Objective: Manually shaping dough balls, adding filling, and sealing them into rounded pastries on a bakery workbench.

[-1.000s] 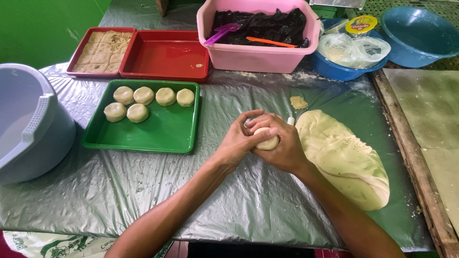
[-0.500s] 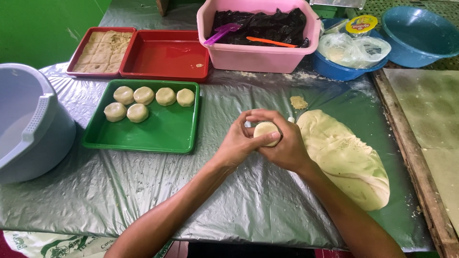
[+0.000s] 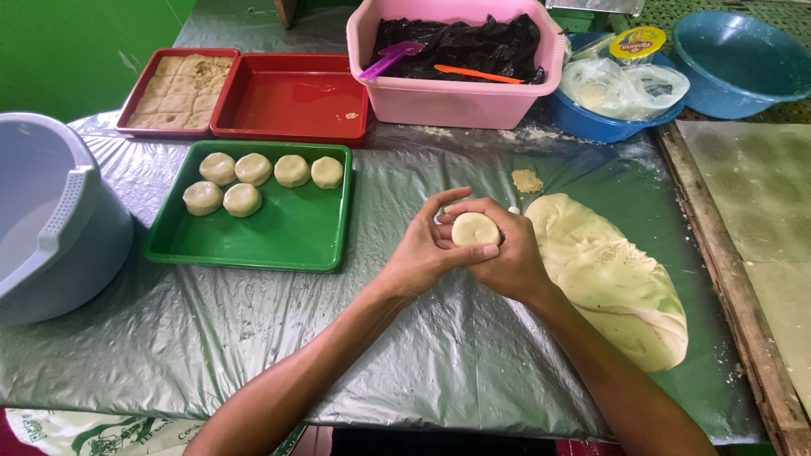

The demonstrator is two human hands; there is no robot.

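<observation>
Both my hands meet over the plastic-covered table and cup one small round ball of pale dough (image 3: pixel 475 229). My left hand (image 3: pixel 422 249) wraps it from the left, its thumb across the front. My right hand (image 3: pixel 509 257) holds it from the right and underneath. Just right of my hands lies a big flattened mass of the same dough (image 3: pixel 612 279). To the left a green tray (image 3: pixel 279 241) carries several finished dough rounds (image 3: pixel 258 177) in two rows at its far end.
Two red trays (image 3: pixel 291 97) stand at the back left, one with a pale filling. A pink tub (image 3: pixel 456 89) holds black plastic and two spatulas. Blue bowls (image 3: pixel 735 55) sit at the back right, a grey bucket (image 3: pixel 51 228) at the far left, a wooden board (image 3: pixel 743 279) along the right.
My hands have turned the dough ball between them; it now shows as a smooth round face on top. The hands stay in the same place.
</observation>
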